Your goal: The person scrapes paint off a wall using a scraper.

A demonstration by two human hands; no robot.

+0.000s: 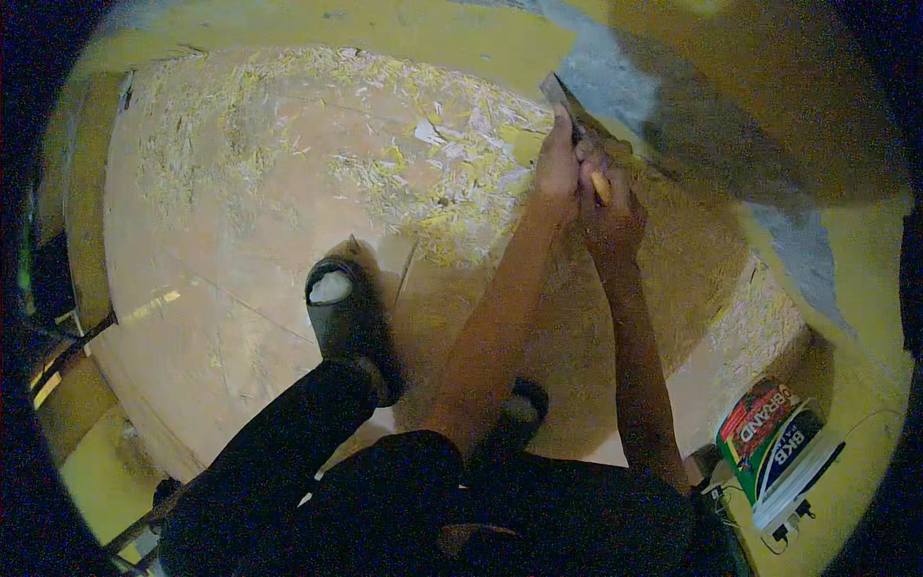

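Note:
Both of my hands are on one flat-bladed paint scraper (554, 89) at the base of the wall. My left hand (559, 162) is wrapped close behind the blade, its fingers along the metal. Just behind and to the right, my right hand (616, 205) grips the yellow-orange handle (600, 187). The blade tip points up and away from me, near a bare grey-blue patch (613, 79) in the yellow wall paint (469, 32). Whether the blade touches the wall I cannot tell. Yellow and white paint flakes (461, 166) cover the floor left of my hands.
My sandalled left foot (339, 310) stands on the tiled floor (216, 288); the other sandal (526, 404) is partly hidden. At lower right a plastic paint bucket (768, 440) bears printing, with plugs and cables (789, 523) beside it. A dark shadow (779, 122) lies across the wall.

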